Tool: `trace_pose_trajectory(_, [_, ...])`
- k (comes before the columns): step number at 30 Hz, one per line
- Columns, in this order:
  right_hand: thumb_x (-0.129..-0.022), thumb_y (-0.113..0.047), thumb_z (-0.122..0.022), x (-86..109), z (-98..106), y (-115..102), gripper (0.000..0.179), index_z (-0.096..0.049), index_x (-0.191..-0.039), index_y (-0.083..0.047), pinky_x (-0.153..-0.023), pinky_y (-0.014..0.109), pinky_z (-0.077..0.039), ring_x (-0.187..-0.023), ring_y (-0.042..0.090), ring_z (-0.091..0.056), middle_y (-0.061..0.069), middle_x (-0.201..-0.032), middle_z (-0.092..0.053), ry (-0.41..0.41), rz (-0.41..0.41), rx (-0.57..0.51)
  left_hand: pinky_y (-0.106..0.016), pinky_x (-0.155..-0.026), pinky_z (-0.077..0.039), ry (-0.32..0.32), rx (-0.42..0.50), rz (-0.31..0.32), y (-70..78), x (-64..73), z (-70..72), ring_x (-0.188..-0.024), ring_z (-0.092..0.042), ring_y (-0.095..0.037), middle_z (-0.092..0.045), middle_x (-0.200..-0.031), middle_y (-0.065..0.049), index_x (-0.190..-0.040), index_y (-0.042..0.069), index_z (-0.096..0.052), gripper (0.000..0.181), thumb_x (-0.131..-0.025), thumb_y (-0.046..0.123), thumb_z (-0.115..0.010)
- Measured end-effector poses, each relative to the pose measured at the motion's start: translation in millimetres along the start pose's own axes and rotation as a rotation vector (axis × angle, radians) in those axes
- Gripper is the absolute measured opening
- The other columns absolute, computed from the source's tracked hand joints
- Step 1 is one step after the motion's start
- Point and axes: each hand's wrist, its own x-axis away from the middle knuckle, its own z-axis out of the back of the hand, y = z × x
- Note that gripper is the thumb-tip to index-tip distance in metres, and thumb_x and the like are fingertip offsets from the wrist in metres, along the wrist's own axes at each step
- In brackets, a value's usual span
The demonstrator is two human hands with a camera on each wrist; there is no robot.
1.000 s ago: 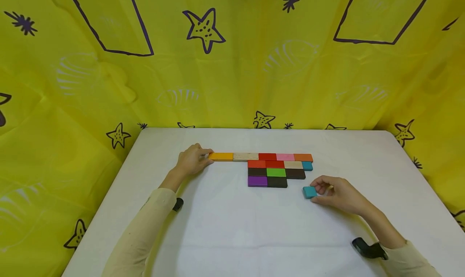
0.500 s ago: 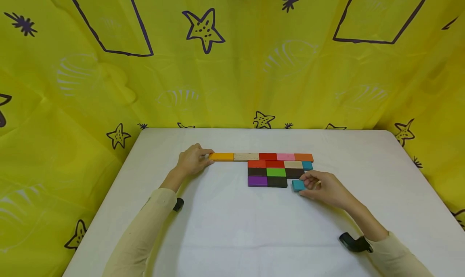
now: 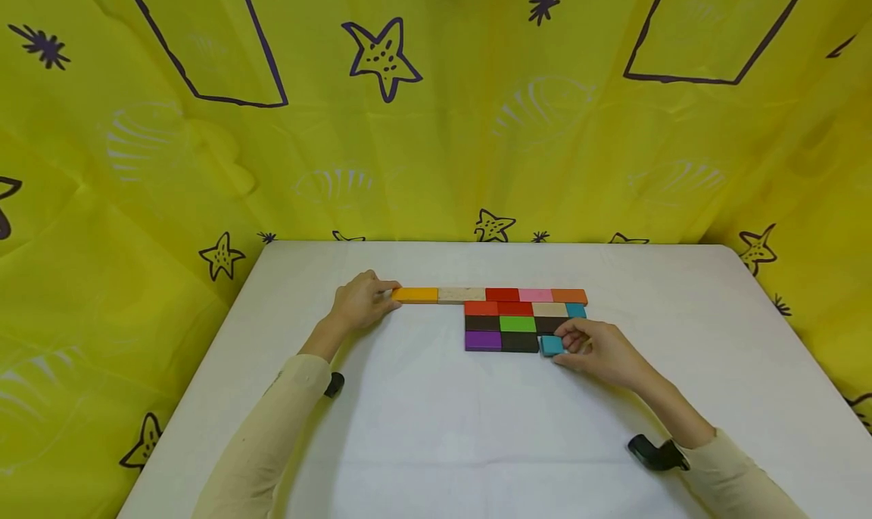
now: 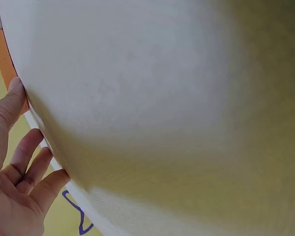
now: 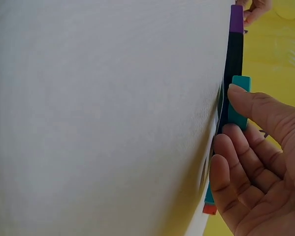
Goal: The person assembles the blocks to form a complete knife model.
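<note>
My right hand (image 3: 599, 352) pinches a small teal block (image 3: 550, 346) between thumb and fingers. That block sits at the right end of the front row, just beside a black block (image 3: 520, 343); in the right wrist view it looks slightly raised and tilted. A purple block (image 3: 483, 341) lies left of the black one. At the far left, my left hand (image 3: 361, 301) grips the end of a yellow-orange block (image 3: 417, 296) with thumb and index finger. In the left wrist view the thumb presses this block's near side (image 4: 5, 61); its other fingers are loosely bent.
Behind the front row lie a green block (image 3: 518, 324) between black ones, then red, wood-coloured (image 3: 549, 309) and teal blocks. The back row continues with wood-coloured, red, pink (image 3: 534, 295) and orange blocks. All lie on a white table (image 3: 436, 428) before a yellow patterned curtain (image 3: 436, 141).
My right hand has carried the teal block left and slightly away from me, to the right end of the front row. My left hand has stayed on the yellow-orange block.
</note>
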Motion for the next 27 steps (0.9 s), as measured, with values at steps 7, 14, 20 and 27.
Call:
trace_pose_trajectory(7, [-0.08,-0.011,-0.088,-2.9,-3.4,-2.6,0.033,-0.067,-0.104,-0.002,-0.072,0.022,-0.051,-0.083,0.017,-0.059,-0.001,-0.087,-0.063,-0.005,-0.004,0.017,-0.029,-0.06,-0.036,0.007,0.008,0.0,0.3,0.9,-1.0,-0.076,-0.047,-0.018,-0.053,-0.089,-0.002,-0.129,0.024,-0.073,0.037,-0.094,0.038,-0.074])
trace_pose_trajectory(14, [-0.08,-0.01,-0.087,-3.7,-5.0,-6.1,0.032,-0.067,-0.104,-0.001,-0.07,0.022,-0.05,-0.082,0.017,-0.058,0.0,-0.086,-0.062,0.0,-0.028,0.031,-0.03,-0.061,-0.037,0.005,0.003,0.003,0.0,0.4,-2.3,-0.076,-0.047,-0.018,-0.054,-0.09,-0.002,-0.128,0.024,-0.073,0.037,-0.094,0.038,-0.074])
trace_pose_trajectory(20, [-0.08,-0.012,-0.088,-4.5,-5.2,-6.3,0.035,-0.066,-0.105,0.0,-0.069,0.021,-0.05,-0.081,0.017,-0.058,0.0,-0.085,-0.062,0.009,-0.031,0.013,-0.031,-0.061,-0.038,0.006,0.002,-0.003,-0.3,-0.7,-1.3,-0.077,-0.048,-0.019,-0.056,-0.091,-0.003,-0.128,0.024,-0.074,0.036,-0.094,0.039,-0.074])
trace_pose_trajectory(27, [-0.081,-0.015,-0.088,-5.9,-6.4,-4.3,0.034,-0.067,-0.103,-0.001,-0.069,0.021,-0.049,-0.08,0.015,-0.057,-0.002,-0.085,-0.062,0.019,-0.032,0.024,-0.032,-0.061,-0.038,-0.001,0.013,-0.002,0.2,-1.0,-0.5,-0.077,-0.048,-0.02,-0.055,-0.09,-0.003,-0.128,0.024,-0.073,0.037,-0.094,0.038,-0.074])
